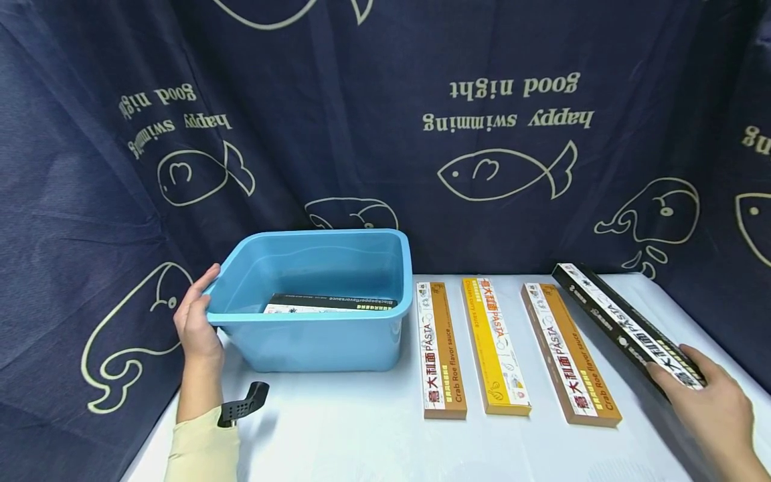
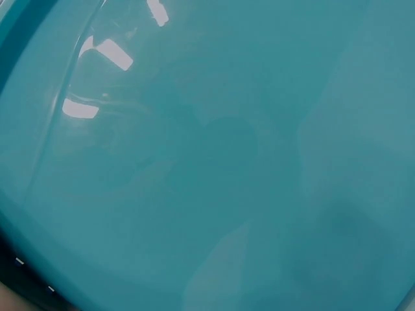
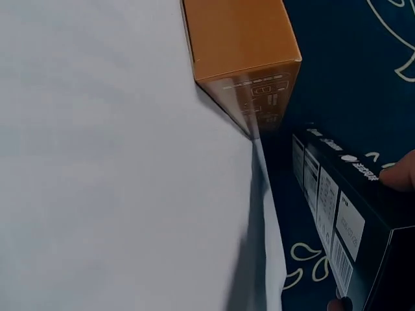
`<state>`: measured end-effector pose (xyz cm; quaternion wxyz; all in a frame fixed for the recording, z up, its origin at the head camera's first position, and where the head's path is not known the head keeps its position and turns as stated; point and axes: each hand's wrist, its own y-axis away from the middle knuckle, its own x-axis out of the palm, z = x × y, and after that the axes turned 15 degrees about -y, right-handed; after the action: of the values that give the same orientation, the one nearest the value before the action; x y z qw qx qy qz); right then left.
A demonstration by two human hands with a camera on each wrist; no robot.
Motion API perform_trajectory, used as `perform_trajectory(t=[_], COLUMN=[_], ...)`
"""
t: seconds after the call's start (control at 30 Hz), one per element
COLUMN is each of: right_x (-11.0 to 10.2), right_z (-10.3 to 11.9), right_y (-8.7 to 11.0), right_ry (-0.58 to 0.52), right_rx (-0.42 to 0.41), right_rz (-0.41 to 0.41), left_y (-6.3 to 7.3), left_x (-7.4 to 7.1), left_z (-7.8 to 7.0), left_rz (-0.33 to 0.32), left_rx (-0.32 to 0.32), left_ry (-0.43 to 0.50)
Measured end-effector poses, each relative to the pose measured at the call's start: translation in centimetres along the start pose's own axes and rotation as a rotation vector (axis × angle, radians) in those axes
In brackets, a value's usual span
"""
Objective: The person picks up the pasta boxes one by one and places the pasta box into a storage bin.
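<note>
Someone's right hand (image 1: 713, 402) pinches the near end of a long black box (image 1: 626, 318), at the right side of the white table (image 1: 337, 432). Next to it lie a brown box (image 1: 571, 355), a yellow box (image 1: 496, 345) and a second brown box (image 1: 442, 351). The left hand (image 1: 199, 321) grips the rim of a blue tub (image 1: 310, 345). Another black box (image 1: 331, 303) is inside the tub.

Left hand (image 1: 197, 321) holds left rim of blue rectangular plastic bin (image 1: 310, 345); long black-and-white cardboard box (image 1: 331, 302) inside. Right hand (image 1: 711, 402) grips near end of second long black-and-white box (image 1: 626, 321). White table (image 1: 337, 428) between: brown-and-white slim carton (image 1: 442, 348), yellow-and-white slim carton (image 1: 495, 348), second brown-and-white slim carton (image 1: 569, 355), spaced apart. Navy fish-print cloth (image 1: 361, 134) behind.
</note>
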<state>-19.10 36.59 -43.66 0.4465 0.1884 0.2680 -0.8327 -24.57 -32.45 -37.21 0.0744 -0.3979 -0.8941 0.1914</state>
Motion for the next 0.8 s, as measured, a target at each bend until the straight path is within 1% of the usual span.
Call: perform_trajectory(t=[0.23, 0.5, 0.57, 0.8], right_x=[-0.4, -0.8, -0.8, -0.8], right_z=[0.2, 1.1, 1.5, 2.7], right_y=[-0.6, -1.3, -1.6, -2.0], right_ry=[-0.012, -0.047, -0.042, -0.015], right_rx=[-0.079, -0.150, -0.153, -0.125], right_rz=[-0.011, 0.018, 0.031, 0.096], left_y=[0.0, 0.1, 0.1, 0.1], left_x=[0.1, 0.1, 0.1, 0.1], left_z=[0.0, 0.0, 0.0, -0.1], left_rz=[-0.004, -0.008, -0.011, -0.007], left_rx=[-0.001, -0.010, -0.014, -0.012], left_ry=[0.008, 0.011, 0.011, 0.007])
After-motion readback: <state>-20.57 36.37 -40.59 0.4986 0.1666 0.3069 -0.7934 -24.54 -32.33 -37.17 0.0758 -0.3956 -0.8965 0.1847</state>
